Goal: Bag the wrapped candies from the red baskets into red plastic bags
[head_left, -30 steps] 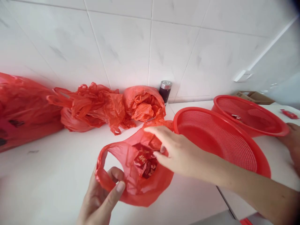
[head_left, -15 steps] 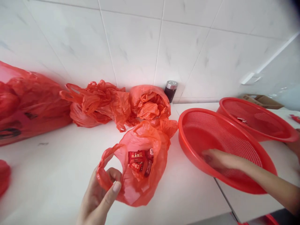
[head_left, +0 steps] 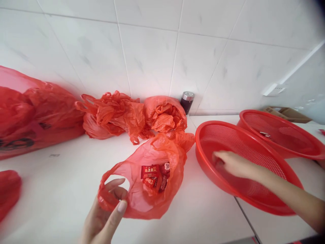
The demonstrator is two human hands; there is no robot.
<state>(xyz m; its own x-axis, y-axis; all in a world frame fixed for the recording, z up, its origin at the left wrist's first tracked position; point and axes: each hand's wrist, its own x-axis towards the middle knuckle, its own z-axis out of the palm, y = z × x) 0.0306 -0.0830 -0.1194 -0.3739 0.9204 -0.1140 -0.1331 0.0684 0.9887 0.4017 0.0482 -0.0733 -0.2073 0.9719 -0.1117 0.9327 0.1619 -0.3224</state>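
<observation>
My left hand (head_left: 109, 206) grips one loop handle of a thin red plastic bag (head_left: 170, 200), thumb pressed against curled fingers. The bag lies open on the white table, and several small red printed packets (head_left: 149, 171) show inside it. To the right, my right hand (head_left: 228, 163) is down inside a large red plastic basket (head_left: 210, 127) with perforated sides. Its fingers are curled together near the basket's left inner side. Their tips are blurred and partly hidden, so anything between them does not show.
Behind the bag, crumpled red plastic bags (head_left: 114, 113) lie along the tiled wall, beside a dark flask (head_left: 187, 102) with a silver lid. A big stuffed red bag (head_left: 50, 112) is at left. A second red basket (head_left: 286, 127) and a cardboard box (head_left: 291, 114) stand at right.
My left hand has drawn the handle slightly left, stretching the bag's opening. Inside the basket my right hand has risen a little, its fingers more curled. The view has shifted slightly.
</observation>
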